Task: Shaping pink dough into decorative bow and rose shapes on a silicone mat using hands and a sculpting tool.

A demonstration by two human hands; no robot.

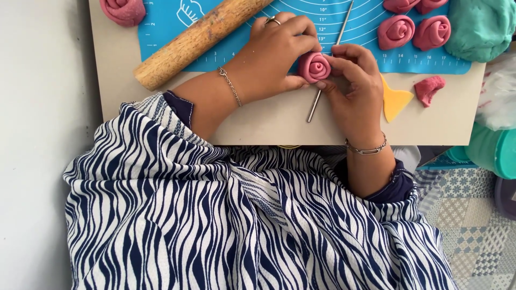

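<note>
A pink dough rose (314, 66) is held between both hands just above the near edge of the blue mat (161, 21). My left hand (279, 48) wraps around its left side, with a ring on one finger. My right hand (352, 80) pinches its right side with the fingertips. A thin metal rod (313, 106) lies on the table under the hands, running up toward the back.
A wooden rolling pin (193, 40) lies diagonally on the left. Finished pink roses (396, 31) sit at the back right, another rose (124, 11) at the back left. A teal dough lump (478, 27), a yellow scraper (395, 101) and a pink scrap (428, 89) lie right.
</note>
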